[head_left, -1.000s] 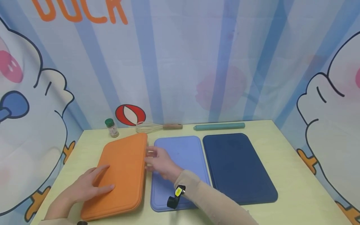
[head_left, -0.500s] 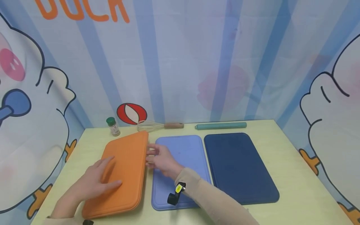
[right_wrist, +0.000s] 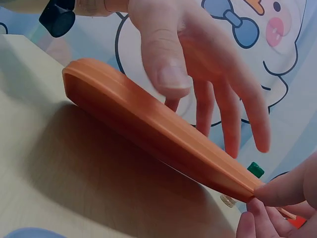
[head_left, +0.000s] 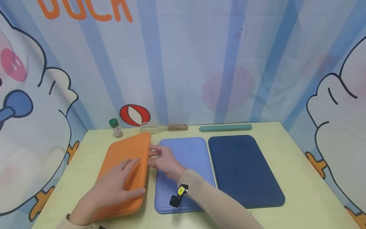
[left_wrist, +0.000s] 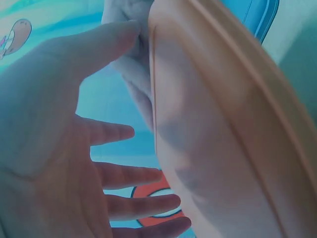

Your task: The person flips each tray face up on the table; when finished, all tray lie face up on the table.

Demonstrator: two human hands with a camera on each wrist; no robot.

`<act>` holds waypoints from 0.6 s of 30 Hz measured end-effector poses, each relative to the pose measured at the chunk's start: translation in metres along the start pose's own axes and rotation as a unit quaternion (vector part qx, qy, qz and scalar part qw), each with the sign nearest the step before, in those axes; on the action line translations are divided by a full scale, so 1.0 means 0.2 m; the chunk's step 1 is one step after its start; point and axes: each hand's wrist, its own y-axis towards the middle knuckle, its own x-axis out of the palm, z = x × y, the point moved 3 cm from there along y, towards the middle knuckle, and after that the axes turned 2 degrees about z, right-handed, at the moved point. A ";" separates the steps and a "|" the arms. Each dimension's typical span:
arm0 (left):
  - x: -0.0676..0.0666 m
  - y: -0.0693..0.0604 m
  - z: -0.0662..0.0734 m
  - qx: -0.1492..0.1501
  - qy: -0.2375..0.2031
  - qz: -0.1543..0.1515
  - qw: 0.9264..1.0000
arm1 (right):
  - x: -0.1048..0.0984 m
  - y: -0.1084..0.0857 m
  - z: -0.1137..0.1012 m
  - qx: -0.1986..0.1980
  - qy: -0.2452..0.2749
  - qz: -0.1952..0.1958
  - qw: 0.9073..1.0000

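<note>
An orange rectangular board (head_left: pixel 125 152) with rounded corners lies at the left of the table, its right edge tilted up. My right hand (head_left: pixel 167 162) pinches that raised edge; in the right wrist view the thumb and fingers (right_wrist: pixel 277 193) close on its corner. Over the board's lower half hovers my left hand (head_left: pixel 114 187), fingers spread and holding nothing. The left wrist view shows the same left hand (left_wrist: pixel 49 144) with straight fingers beside the board's face. Whether its fingertips touch the board I cannot tell.
A light blue board (head_left: pixel 186 194) lies just right of the orange one, partly under my right arm. Beyond it is a dark blue board (head_left: pixel 246 171). Along the back stand or lie a green-capped jar (head_left: pixel 116 128), a whisk (head_left: pixel 163 128) and a green rod (head_left: pixel 226 128).
My left hand has moved right and up across the orange board, lifting off its face. My right hand keeps its pinch on the raised edge, almost unmoved.
</note>
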 end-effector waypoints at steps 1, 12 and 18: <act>0.01 0.01 0.01 -0.003 0.005 -0.005 1.000 | 0.00 0.00 0.00 -0.001 0.000 0.000 1.000; 0.04 0.03 0.07 -0.039 0.028 -0.037 0.998 | 0.00 -0.01 -0.03 -0.012 0.005 -0.001 1.000; 0.02 0.02 0.10 -0.036 0.033 -0.037 0.998 | 0.01 -0.01 -0.06 -0.028 0.025 -0.007 0.999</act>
